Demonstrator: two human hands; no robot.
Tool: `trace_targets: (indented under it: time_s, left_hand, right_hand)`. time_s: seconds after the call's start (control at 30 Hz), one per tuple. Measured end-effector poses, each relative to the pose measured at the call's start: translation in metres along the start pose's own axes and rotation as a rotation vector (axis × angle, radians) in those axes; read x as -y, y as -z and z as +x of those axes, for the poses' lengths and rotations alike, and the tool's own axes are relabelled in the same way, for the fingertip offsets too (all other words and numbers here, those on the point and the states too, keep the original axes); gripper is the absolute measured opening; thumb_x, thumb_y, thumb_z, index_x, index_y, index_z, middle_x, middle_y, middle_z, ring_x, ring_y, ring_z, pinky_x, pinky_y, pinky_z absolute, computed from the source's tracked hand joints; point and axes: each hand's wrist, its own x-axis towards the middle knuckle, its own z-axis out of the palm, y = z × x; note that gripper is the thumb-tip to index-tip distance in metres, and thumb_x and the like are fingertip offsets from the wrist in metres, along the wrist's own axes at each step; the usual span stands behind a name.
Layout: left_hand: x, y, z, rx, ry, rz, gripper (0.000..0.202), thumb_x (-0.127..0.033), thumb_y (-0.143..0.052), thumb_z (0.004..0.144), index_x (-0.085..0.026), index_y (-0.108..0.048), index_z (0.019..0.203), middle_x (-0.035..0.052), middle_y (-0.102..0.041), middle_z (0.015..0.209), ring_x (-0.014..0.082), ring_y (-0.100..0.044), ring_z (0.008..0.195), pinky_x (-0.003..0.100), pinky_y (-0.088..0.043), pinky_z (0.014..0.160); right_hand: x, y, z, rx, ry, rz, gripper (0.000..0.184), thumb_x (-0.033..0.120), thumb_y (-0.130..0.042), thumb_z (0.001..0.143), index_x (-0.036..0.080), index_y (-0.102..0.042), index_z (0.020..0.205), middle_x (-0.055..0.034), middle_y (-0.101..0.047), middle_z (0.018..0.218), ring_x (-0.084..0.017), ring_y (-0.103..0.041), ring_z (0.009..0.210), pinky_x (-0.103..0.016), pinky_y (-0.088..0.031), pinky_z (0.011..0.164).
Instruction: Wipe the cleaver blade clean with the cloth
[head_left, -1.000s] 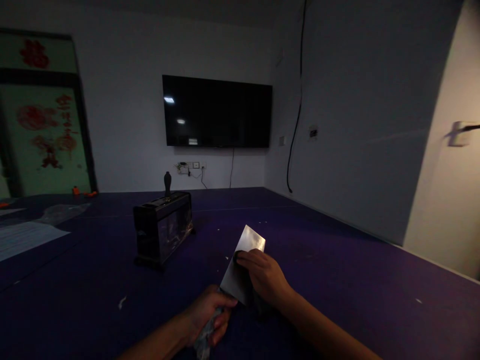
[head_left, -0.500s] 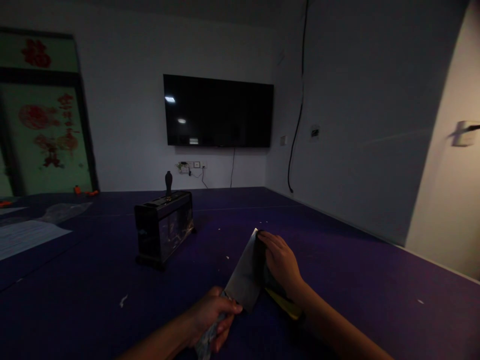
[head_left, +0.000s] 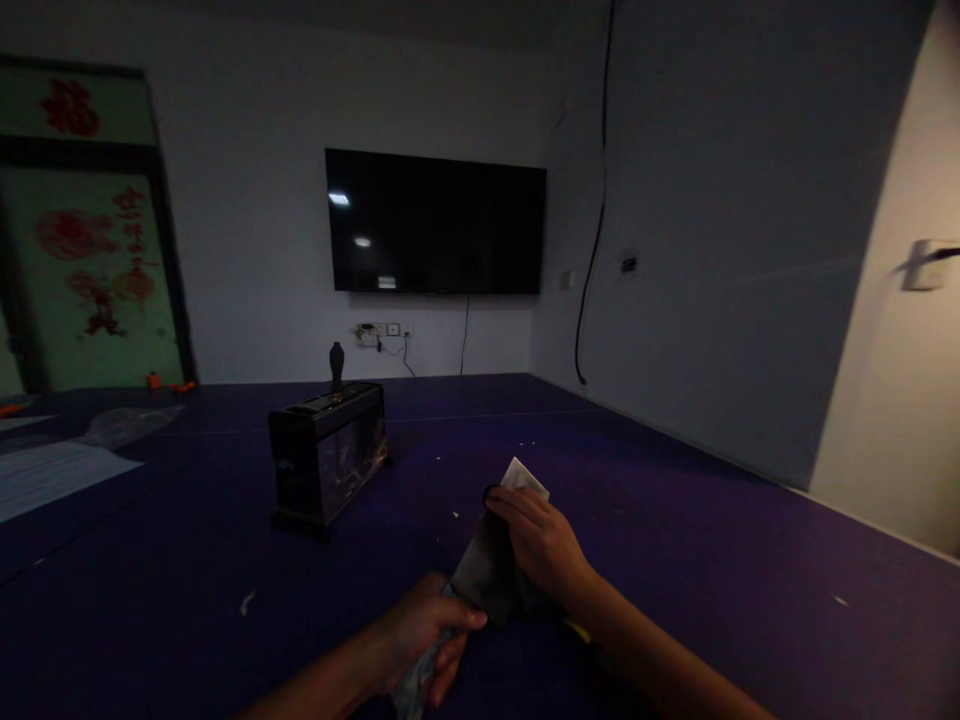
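A cleaver with a broad, flat grey blade (head_left: 471,566) points away from me, its tip corner catching light. My left hand (head_left: 431,635) is closed round its handle (head_left: 411,690), which looks wrapped in something pale and crumpled. Across the blade lies my right hand (head_left: 536,530), fingers curled over a dark, round-edged thing (head_left: 491,493) pressed to the flat side. What that dark thing is, I cannot make out. Just below my right wrist a bit of something yellow (head_left: 577,631) shows, mostly hidden by the forearm.
On the purple surface (head_left: 675,560) to the left stands a black box with clear sides (head_left: 330,455), a dark vase-shaped object (head_left: 337,366) on top. Papers (head_left: 60,475) and clear plastic (head_left: 127,425) lie further left. Small white scraps are scattered about. A television (head_left: 435,222) hangs on the far wall.
My right hand has slid down the blade toward me and leftward with the dark thing, uncovering the blade's far end. More of the yellow thing is covered. The left hand stays put.
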Motion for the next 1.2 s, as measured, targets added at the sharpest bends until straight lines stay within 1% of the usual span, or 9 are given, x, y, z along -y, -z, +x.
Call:
trace_targets:
  time_s: [0.1, 0.17, 0.27, 0.4, 0.53, 0.7, 0.87, 1.07, 1.2]
  left_hand:
    - [-0.003, -0.004, -0.002, -0.058, -0.029, -0.022, 0.031, -0.034, -0.053, 0.063, -0.016, -0.04, 0.041, -0.0056, -0.031, 0.026, 0.0117, -0.04, 0.022, 0.018, -0.022, 0.021]
    - [-0.003, -0.005, -0.003, -0.058, -0.037, -0.019, 0.033, -0.034, -0.053, 0.063, -0.016, -0.038, 0.04, -0.0057, -0.03, 0.026, 0.0112, -0.039, 0.021, 0.017, -0.021, 0.021]
    - [-0.002, -0.004, -0.003, -0.06, -0.024, -0.013, 0.029, -0.034, -0.054, 0.063, -0.017, -0.04, 0.045, -0.0065, -0.032, 0.027, 0.0108, -0.039, 0.021, 0.017, -0.023, 0.021]
    - [0.0, -0.003, -0.002, -0.068, -0.017, -0.003, 0.025, -0.034, -0.054, 0.063, -0.017, -0.042, 0.05, -0.0064, -0.034, 0.027, 0.0114, -0.04, 0.022, 0.017, -0.024, 0.022]
    - [0.001, -0.004, -0.001, -0.062, -0.04, -0.009, 0.029, -0.035, -0.054, 0.063, -0.017, -0.039, 0.045, -0.0059, -0.032, 0.026, 0.0111, -0.038, 0.021, 0.018, -0.023, 0.021]
    - [0.001, -0.003, 0.0, -0.047, -0.03, 0.003, 0.03, -0.037, -0.053, 0.064, -0.018, -0.038, 0.047, -0.0059, -0.032, 0.026, 0.0107, -0.036, 0.02, 0.017, -0.022, 0.022]
    - [0.001, -0.005, -0.001, -0.085, -0.059, -0.044, 0.022, -0.034, -0.056, 0.062, -0.016, -0.045, 0.056, -0.0079, -0.034, 0.027, 0.0114, -0.037, 0.02, 0.018, -0.024, 0.021]
    - [0.0, -0.004, -0.003, -0.088, -0.084, -0.058, 0.031, -0.036, -0.053, 0.064, -0.017, -0.04, 0.044, -0.0063, -0.03, 0.026, 0.0114, -0.039, 0.021, 0.017, -0.02, 0.021]
    - [-0.003, -0.003, -0.003, -0.098, -0.121, -0.123, 0.024, -0.035, -0.055, 0.062, -0.016, -0.045, 0.051, -0.0077, -0.031, 0.026, 0.0108, -0.036, 0.02, 0.017, -0.02, 0.021]
  right_hand:
    - [-0.011, -0.001, -0.003, -0.012, -0.063, -0.027, 0.042, 0.005, -0.032, 0.08, 0.018, -0.052, 0.114, -0.0074, -0.056, 0.113, -0.019, -0.052, 0.1, -0.037, -0.046, 0.087]
    - [-0.018, -0.001, -0.004, -0.019, -0.123, -0.046, 0.043, 0.004, -0.032, 0.08, 0.017, -0.05, 0.117, -0.008, -0.054, 0.116, -0.02, -0.051, 0.103, -0.038, -0.045, 0.088]
    - [-0.027, -0.001, -0.005, -0.052, -0.196, -0.05, 0.044, 0.005, -0.032, 0.079, 0.017, -0.05, 0.117, -0.0084, -0.053, 0.117, -0.021, -0.05, 0.104, -0.041, -0.044, 0.088]
    - [-0.032, -0.001, -0.006, -0.092, -0.225, -0.041, 0.045, 0.006, -0.032, 0.079, 0.017, -0.048, 0.119, -0.0089, -0.052, 0.118, -0.022, -0.048, 0.107, -0.044, -0.043, 0.089]
    - [-0.031, -0.002, -0.007, -0.119, -0.233, -0.038, 0.046, 0.005, -0.032, 0.079, 0.018, -0.047, 0.12, -0.0088, -0.053, 0.119, -0.022, -0.048, 0.106, -0.044, -0.043, 0.088]
    - [-0.027, -0.004, -0.006, -0.129, -0.236, -0.043, 0.045, 0.005, -0.032, 0.079, 0.017, -0.049, 0.118, -0.0085, -0.053, 0.119, -0.021, -0.049, 0.106, -0.043, -0.043, 0.088]
    - [-0.026, -0.005, -0.007, -0.101, -0.25, -0.042, 0.045, 0.006, -0.033, 0.078, 0.017, -0.049, 0.118, -0.0081, -0.053, 0.119, -0.022, -0.048, 0.107, -0.044, -0.041, 0.089]
    - [-0.02, -0.006, -0.007, -0.088, -0.253, 0.005, 0.046, 0.004, -0.033, 0.077, 0.02, -0.052, 0.116, -0.0071, -0.056, 0.114, -0.021, -0.052, 0.1, -0.043, -0.045, 0.085]
    - [-0.014, -0.008, -0.005, -0.035, -0.226, 0.044, 0.044, 0.003, -0.033, 0.077, 0.019, -0.055, 0.113, -0.0079, -0.058, 0.111, -0.02, -0.053, 0.099, -0.04, -0.047, 0.084]
